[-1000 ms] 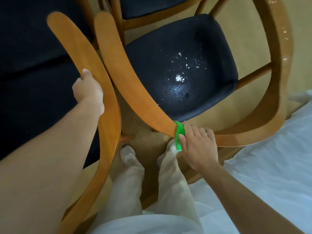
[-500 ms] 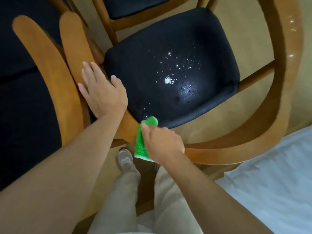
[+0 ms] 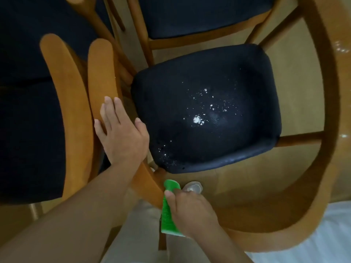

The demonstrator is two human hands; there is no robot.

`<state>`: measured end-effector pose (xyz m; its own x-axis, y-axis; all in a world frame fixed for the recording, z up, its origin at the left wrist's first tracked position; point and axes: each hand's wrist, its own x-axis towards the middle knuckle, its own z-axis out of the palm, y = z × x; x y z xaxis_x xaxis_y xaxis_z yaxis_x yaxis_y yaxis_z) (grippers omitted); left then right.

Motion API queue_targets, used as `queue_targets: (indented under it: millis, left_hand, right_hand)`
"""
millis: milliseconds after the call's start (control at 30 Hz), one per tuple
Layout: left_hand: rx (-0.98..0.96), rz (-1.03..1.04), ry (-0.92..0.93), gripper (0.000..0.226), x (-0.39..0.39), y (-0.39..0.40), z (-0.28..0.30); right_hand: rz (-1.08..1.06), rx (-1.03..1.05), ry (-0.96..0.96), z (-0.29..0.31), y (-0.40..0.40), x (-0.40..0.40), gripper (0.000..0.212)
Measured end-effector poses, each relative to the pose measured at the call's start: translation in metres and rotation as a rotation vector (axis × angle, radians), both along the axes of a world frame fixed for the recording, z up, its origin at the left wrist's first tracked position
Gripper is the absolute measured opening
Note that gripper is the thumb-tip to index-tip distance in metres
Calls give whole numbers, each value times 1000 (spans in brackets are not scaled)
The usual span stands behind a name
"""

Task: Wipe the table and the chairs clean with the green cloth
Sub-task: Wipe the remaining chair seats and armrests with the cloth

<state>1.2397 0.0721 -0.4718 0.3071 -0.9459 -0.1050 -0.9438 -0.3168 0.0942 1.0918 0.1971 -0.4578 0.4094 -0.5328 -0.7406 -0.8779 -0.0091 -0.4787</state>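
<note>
Crumbs [image 3: 197, 119] dot the dark seat [image 3: 209, 111] of a wooden armchair [image 3: 322, 130]. The person's left hand [image 3: 121, 137] lies flat, fingers spread, on the chair's curved armrest [image 3: 100, 76], while the right hand [image 3: 191, 211] is closed around the green cloth [image 3: 168, 211], pressing it against the rail's lower end near a shoe [image 3: 192, 187].

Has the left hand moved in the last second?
Yes. The left hand left the neighbouring chair's armrest and now lies flat on the armrest beside the crumb-strewn seat.
</note>
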Motion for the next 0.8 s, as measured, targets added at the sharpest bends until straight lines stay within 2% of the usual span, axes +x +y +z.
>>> queue_targets:
  millis: [33,133,267,367,467,567,600,733,800]
  left_hand:
    - [4,-2,-5,65,-1,0,0]
    - [18,5,-20,65,0,-1,-1]
    - [48,8,-35,66,1,-1,-2]
    - [71,-6,-20,68,1,-3,0]
    - [101,-2,-12,72,2,-3,2]
    - [106,-7,-22,73,2,-3,2]
    - [108,-9,-24,73,2,-4,2]
    - [118,-6,-23,73,1,-4,4]
    - [110,1,-11,72,0,-3,4]
  right_hand:
    - [-54,-16,-26,-3,-3,10,27]
    - [-350,-7,-84,-11,-16,37,51]
    - [-565,70,-208,-11,-30,46,47]
    - [-509,130,-167,-6,-30,38,49]
    - [-295,133,-51,0,-22,14,43]
    - [-33,147,34,4,-15,-19,25]
    - [25,143,46,4,-13,-28,27]
    - [-71,195,74,7,-8,-41,45]
    - [-135,271,47,7,-13,-36,47]
